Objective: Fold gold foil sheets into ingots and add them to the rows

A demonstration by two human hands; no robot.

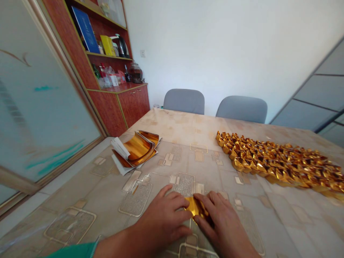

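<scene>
A small piece of gold foil paper (192, 206), partly folded, lies on the patterned tablecloth between my two hands. My left hand (166, 215) has its fingertips on the foil's left end, with the thumb side nearer me. From the right, my right hand (219, 218) grips the other end between thumb and fingers, covering much of it. Farther off to the left rests a curled stack of gold foil sheets (141, 147) with white backing. On the right, rows of folded gold foil pieces (276, 161) sit packed closely together.
Two grey chairs (184, 101) stand beyond the table's far edge. A reddish wooden cabinet (134, 104) with shelves of bottles, boxes and a kettle (123, 46) is at the back left. A frosted glass sliding door (40, 100) runs along the left side.
</scene>
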